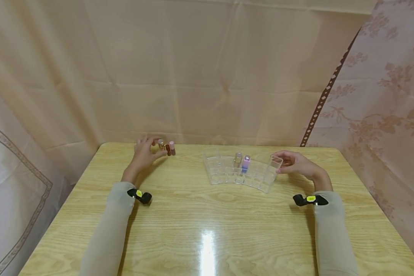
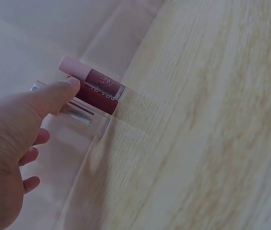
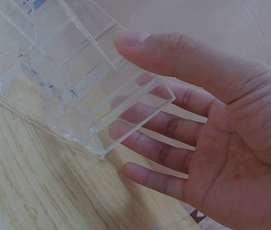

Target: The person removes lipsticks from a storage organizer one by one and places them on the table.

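In the head view, both sleeves (image 1: 103, 234) run out of frame at the bottom edge, which also cuts off the table (image 1: 179, 218). The yellow labels (image 1: 311, 199) at the wrists are too small to read. Right of centre, the tray (image 1: 224, 177) blurs the lower end of the purple tube (image 1: 245, 165).

The left wrist view crops the left hand (image 2: 13, 136) at the left and lower edges; its thumb hides part of the silver tube (image 2: 85, 116) and the red tube's (image 2: 97, 98) upper end.

In the right wrist view, the tray leaves frame at upper left, its blue patches (image 3: 26, 5) unclear. The right edge crops the right hand (image 3: 221, 143).
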`<state>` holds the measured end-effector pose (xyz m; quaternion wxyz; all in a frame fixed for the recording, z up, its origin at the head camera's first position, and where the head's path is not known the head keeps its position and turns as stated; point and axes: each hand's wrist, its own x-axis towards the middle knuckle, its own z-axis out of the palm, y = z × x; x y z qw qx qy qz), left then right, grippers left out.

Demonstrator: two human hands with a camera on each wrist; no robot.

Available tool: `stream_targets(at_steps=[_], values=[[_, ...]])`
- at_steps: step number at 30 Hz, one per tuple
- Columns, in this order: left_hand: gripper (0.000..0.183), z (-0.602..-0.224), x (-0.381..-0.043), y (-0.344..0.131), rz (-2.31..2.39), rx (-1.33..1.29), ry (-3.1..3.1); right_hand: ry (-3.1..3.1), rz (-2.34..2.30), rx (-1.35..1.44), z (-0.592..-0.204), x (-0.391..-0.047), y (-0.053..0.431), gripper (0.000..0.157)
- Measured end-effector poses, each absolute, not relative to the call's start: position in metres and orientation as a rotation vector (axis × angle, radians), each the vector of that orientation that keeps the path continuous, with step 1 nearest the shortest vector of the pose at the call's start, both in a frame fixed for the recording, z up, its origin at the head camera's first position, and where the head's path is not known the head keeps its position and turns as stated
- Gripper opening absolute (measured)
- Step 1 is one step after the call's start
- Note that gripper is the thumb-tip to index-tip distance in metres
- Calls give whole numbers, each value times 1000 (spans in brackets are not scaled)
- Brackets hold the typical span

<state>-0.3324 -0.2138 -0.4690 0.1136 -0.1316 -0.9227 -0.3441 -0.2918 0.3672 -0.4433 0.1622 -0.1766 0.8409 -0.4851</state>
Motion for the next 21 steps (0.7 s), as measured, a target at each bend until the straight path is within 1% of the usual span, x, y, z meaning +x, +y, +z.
stream_targets(at_steps=[7,14,21], values=[[65,-468,-332,-213,-1015,-380,-2662,2408,-1384,-514,-443,-291,368,64],[74,-465,-332,-207,-1021,-372,-2595,2403,-1398,-557,-444,-289,370,63],[79,-457,-330,-202,-999,-383,-2545,2409,-1409,-614,-446,-291,370,61]])
